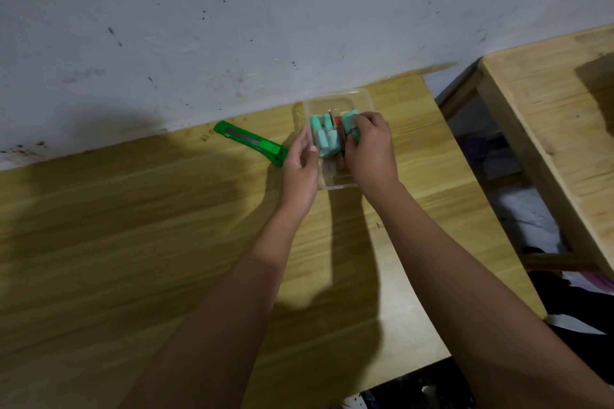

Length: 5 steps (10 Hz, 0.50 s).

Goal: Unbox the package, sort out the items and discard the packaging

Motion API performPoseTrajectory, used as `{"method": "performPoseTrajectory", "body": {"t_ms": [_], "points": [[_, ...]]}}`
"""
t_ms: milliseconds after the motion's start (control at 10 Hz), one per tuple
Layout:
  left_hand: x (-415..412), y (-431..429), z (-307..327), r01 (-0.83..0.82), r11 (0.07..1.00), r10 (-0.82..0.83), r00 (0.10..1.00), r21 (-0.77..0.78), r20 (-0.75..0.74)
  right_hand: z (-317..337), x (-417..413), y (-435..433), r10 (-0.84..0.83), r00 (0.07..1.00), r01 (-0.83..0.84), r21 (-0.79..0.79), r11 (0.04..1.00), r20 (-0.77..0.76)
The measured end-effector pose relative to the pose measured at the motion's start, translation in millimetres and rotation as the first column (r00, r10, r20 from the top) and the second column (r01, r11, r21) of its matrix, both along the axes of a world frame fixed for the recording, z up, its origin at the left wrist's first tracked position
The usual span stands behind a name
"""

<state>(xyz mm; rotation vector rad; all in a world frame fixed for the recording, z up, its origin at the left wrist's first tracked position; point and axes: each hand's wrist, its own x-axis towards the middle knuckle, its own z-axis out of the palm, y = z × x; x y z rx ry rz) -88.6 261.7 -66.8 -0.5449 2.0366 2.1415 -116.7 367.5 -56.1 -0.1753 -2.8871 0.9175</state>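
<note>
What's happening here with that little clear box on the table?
A person is handling a clear plastic box on a wooden table. The left hand holds the box's left wall, and the right hand grips a mint-green item at the box's right side. Whether it is going in or coming out cannot be told. Other mint-green pieces lie inside. A green utility knife lies left of the box, untouched.

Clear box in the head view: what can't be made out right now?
- Head view: the clear box, right-side contents, hidden under the right hand gripping a teal block.
- Head view: its left wall, behind the left hand.
- Head view: small dark and red items between the teal pieces, too blurred to name.
</note>
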Motion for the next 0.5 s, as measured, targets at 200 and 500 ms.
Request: {"method": "performPoseTrajectory", "body": {"t_ms": [200, 500], "points": [[-3.4, 0.3, 19.9, 0.066, 0.974, -0.054, 0.997, -0.216, 0.058, 16.8, 8.5, 7.4, -0.025, 1.000, 0.025, -0.071, 0.997, -0.002], [99.2, -22.4, 88.6, 0.399, 0.590, -0.380, 0.904, -0.702, 0.194, 47.3, 153.8, 47.1, 0.067, 0.941, -0.060, -0.032, 0.998, 0.331]]}}
